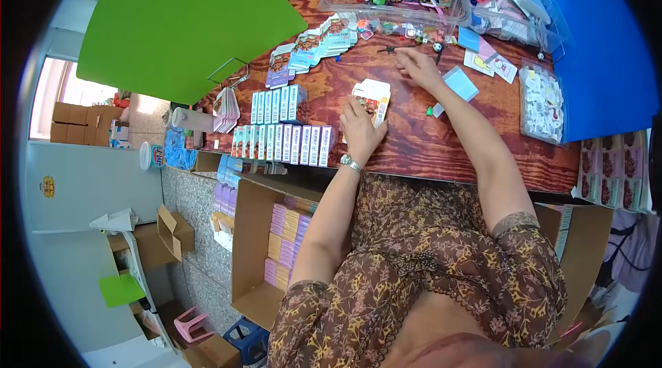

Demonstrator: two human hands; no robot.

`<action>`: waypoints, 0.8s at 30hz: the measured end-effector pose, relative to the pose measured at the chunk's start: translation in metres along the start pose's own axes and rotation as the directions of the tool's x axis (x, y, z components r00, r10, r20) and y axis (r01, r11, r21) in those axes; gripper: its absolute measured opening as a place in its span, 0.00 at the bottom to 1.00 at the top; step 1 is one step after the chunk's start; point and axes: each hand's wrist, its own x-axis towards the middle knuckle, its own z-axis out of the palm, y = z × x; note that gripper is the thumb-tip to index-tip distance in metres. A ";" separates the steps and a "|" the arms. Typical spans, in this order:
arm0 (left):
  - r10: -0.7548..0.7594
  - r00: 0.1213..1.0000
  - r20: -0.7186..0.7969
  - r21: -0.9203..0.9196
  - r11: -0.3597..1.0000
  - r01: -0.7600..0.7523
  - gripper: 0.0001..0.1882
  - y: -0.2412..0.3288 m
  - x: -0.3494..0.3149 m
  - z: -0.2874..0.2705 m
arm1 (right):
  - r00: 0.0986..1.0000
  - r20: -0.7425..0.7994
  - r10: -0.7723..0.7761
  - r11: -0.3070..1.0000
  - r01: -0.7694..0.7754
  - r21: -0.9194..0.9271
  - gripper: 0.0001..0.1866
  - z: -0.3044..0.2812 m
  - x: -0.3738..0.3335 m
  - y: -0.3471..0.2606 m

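My left hand (363, 130) is closed around a small cardboard box (373, 98) with its white top flap standing up. The box is at the table's middle, close to me. My right hand (419, 68) reaches farther out, fingers stretched and a little apart. Its fingertips are beside a small black star-shaped trinket (390, 50); whether they touch it is unclear. A little black-and-white ball (437, 47) lies just past that hand. Under my right wrist is a pale blue card (460, 85), with a small green trinket (430, 111) at its near edge.
Rows of filled boxes (283, 142) stand at left, with fanned flat cartons (321, 47) behind. A clear bin of colourful trinkets (407, 3) is at the back. Picture cards (489, 65) and a bag of white packets (541, 103) lie right. Green (179, 16) and blue (603, 37) panels flank the table.
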 end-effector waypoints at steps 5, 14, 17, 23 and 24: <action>0.022 0.995 -0.100 -0.149 0.988 -0.037 0.61 -0.019 -0.008 -0.006 | 0.952 0.269 -0.142 0.945 0.212 -0.249 0.16 -0.028 -0.078 -0.032; 0.001 0.972 -0.234 -0.042 0.999 -0.011 0.59 -0.003 0.002 -0.011 | 0.979 0.106 -0.173 0.884 0.202 -0.422 0.16 -0.030 -0.070 -0.014; 0.087 0.911 -0.403 -0.014 0.995 -0.101 0.55 0.013 -0.012 -0.032 | 0.991 0.042 -0.125 0.962 0.132 -0.239 0.16 0.003 -0.086 -0.054; 0.170 0.890 -0.424 -0.293 0.904 -0.312 0.56 0.069 -0.039 -0.055 | 0.948 -0.053 -0.313 0.950 0.311 -0.042 0.13 0.009 -0.137 -0.088; 0.183 0.877 -0.444 -0.263 0.909 -0.322 0.55 0.075 -0.039 -0.055 | 0.961 -0.062 -0.270 0.962 0.267 -0.058 0.12 0.005 -0.147 -0.094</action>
